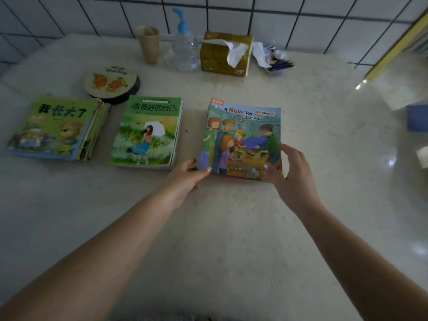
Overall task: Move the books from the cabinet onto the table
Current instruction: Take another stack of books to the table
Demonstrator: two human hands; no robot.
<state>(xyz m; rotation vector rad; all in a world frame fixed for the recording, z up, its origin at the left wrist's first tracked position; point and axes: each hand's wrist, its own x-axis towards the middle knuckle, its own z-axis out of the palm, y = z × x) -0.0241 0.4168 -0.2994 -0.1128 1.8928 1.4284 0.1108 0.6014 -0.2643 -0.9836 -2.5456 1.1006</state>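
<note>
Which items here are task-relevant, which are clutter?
Job: colourful "A New Toy" picture-book stack held by left hand and right hand; green girl-cover book stack; green lion-cover book stack.
Clutter: brown paper cup; clear pump bottle; yellow tissue pack; round cartoon disc.

A single wide-angle head view looked forward and steeply down over the table (pixel 231 228) from its near edge, facing the tiled wall (pixel 301 17) along the far edge. It sat close: both forearms entered from the bottom corners, and straight lines bowed toward the frame's borders.
</note>
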